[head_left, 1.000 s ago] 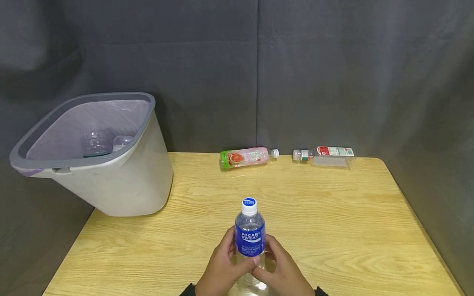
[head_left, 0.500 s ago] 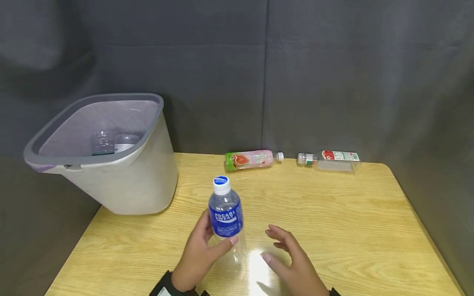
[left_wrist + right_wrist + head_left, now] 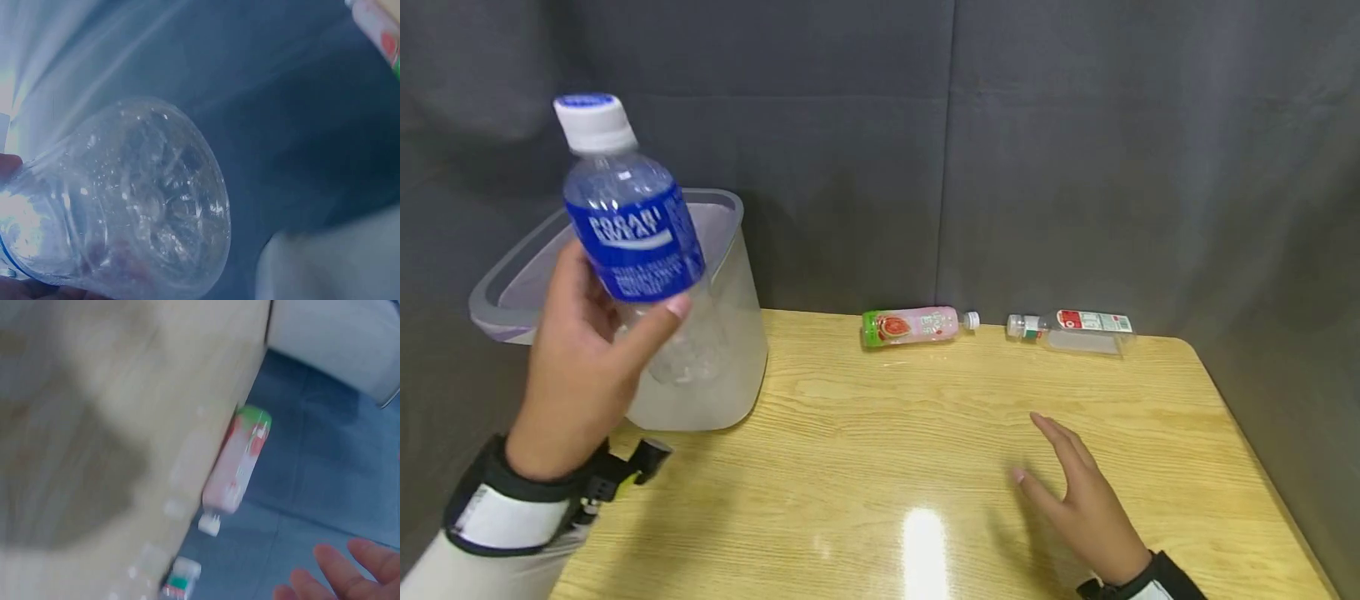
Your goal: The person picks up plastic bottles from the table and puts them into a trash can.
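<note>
In the head view my left hand [image 3: 583, 358] grips a clear plastic bottle [image 3: 636, 242] with a blue label and white cap. The bottle is raised and tilted, its cap leaning left, in front of the waste bin [image 3: 730, 333]. Its ridged clear base [image 3: 162, 200] fills much of the left wrist view. My right hand [image 3: 1086, 508] is held over the right part of the table, fingers apart and holding nothing. Its fingertips [image 3: 337, 569] show at the lower right of the right wrist view. The bottle and left hand hide much of the bin's opening.
A pink and green bottle [image 3: 917, 326] lies on its side at the table's back edge. Right of it lies a clear bottle [image 3: 1071, 331] with a red and white label. Dark cloth [image 3: 835, 167] hangs behind the wooden table [image 3: 850, 467].
Both hands held the blue-labelled bottle at first. The right hand let go and moved right. The left hand has lifted the bottle up and left, in front of the bin.
</note>
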Demonstrator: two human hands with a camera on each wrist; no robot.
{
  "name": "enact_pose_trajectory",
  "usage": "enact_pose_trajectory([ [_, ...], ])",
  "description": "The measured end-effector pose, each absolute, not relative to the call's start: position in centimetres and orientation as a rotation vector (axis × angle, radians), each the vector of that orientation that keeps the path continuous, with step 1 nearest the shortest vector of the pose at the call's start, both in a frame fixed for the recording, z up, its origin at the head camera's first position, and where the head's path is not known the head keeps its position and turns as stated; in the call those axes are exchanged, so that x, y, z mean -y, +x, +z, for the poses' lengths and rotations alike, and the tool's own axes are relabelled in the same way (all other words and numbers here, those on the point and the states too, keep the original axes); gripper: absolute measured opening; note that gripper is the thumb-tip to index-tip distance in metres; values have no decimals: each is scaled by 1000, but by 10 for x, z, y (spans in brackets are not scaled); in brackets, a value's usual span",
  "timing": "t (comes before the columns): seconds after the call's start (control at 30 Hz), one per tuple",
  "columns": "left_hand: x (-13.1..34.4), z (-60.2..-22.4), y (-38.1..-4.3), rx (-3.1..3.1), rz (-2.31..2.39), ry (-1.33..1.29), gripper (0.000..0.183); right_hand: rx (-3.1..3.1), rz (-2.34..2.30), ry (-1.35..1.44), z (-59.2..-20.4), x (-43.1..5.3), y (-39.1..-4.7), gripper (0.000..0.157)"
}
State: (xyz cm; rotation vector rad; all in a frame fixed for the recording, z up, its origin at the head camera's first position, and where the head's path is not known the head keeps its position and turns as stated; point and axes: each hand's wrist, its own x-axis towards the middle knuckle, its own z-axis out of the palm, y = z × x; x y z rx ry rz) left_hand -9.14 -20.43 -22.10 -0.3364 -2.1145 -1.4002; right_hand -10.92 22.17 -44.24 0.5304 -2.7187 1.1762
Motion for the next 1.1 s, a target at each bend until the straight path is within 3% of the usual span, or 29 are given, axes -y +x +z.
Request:
enact_pose_trajectory([
  [0.17, 235, -186, -124, 2335, -1196, -104, 71, 2710, 994, 566, -439, -242, -122, 75],
  [0.43, 284, -170, -172, 2554, -981, 215, 85, 2679, 876, 634, -439, -251, -127, 73],
  [0.77, 296, -175, -174, 2618, -933, 315, 91, 2654, 894, 648, -442, -251, -122, 69],
  [1.1, 284, -173, -166, 2659, -837, 215, 86, 2622, 905, 684, -442, -249, -122, 71],
])
